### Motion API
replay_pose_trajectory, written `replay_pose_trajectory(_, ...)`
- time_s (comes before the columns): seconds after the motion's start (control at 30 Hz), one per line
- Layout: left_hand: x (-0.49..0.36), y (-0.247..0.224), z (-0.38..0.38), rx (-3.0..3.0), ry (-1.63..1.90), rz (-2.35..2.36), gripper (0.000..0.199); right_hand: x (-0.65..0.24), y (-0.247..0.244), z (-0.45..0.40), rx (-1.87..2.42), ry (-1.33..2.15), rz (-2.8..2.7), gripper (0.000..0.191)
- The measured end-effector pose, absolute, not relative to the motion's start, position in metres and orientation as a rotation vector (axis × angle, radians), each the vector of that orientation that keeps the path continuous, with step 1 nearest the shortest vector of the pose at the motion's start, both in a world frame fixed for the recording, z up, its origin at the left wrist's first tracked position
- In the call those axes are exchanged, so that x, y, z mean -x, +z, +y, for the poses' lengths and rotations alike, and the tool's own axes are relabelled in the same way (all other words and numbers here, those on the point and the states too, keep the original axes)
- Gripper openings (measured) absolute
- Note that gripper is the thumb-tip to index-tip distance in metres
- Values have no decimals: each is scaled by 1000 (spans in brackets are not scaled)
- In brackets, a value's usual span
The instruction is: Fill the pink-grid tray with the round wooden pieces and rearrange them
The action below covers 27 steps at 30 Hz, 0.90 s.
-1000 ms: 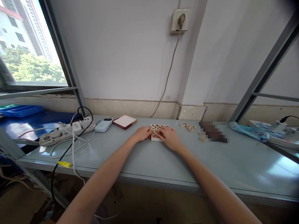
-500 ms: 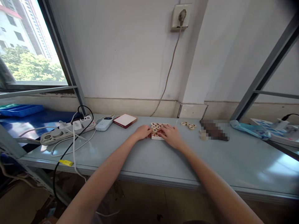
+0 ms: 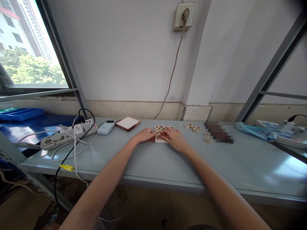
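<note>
A small white-sided box (image 3: 161, 141) filled with round wooden xiangqi pieces (image 3: 165, 127) lies on the grey table. My left hand (image 3: 145, 135) is at its left side, fingers curled against the edge. My right hand (image 3: 176, 139) reaches over the box from the right, bent fingers down among the pieces and hiding many of them. One xiangqi piece (image 3: 157, 134) sits higher than its neighbours, between my left thumb and my right fingertips. Several loose pieces (image 3: 192, 127) lie on the table to the right of the box.
A flat box lid (image 3: 128, 123) with a white inside lies left of my hands. Beyond it are a pale blue power bank (image 3: 106, 127) and a power strip (image 3: 57, 136) with tangled cables. Pale pieces (image 3: 207, 139), a blurred dark object (image 3: 219, 132) and blue plastic (image 3: 254, 131) are on the right.
My right fingers have shifted slightly over the pieces, and the raised piece sits a little nearer my left thumb. The whole view has drifted slightly.
</note>
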State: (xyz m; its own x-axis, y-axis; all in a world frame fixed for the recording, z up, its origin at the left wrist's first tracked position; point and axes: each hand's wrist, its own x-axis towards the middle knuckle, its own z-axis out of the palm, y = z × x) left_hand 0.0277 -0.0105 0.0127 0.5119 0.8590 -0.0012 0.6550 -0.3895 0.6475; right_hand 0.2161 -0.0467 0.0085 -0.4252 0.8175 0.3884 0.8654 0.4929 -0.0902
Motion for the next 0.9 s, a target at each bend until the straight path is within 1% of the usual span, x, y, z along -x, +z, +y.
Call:
replay_pose_trajectory(0.13,-27,12,-10,-2154,463,1221,34,-217,9,-47,1392,-161,-2372,28)
replay_pose_trajectory(0.37,-26,11,-10,-2175,452,1215,40,-218,11,-44,1378,-122,-2361,29)
replay_pose_trajectory(0.47,-26,13,-12,-2190,416,1258,43,-232,11,-36,1547,-257,-2224,30)
replay_pose_trajectory(0.6,-25,15,-15,-2213,383,1285,44,-266,-4,-20,1922,-543,-1810,35)
replay_pose_trajectory(0.73,-25,14,-15,-2219,375,1288,47,-292,-21,-8,2142,-479,-1626,48)
replay_pose_trajectory(0.83,-25,13,-15,-2237,366,1281,49,-297,-23,-4,2207,-366,-1640,50)
replay_pose_trajectory(0.9,-24,13,-15,-2243,370,1262,48,-295,-20,-4,2205,-346,-1676,47)
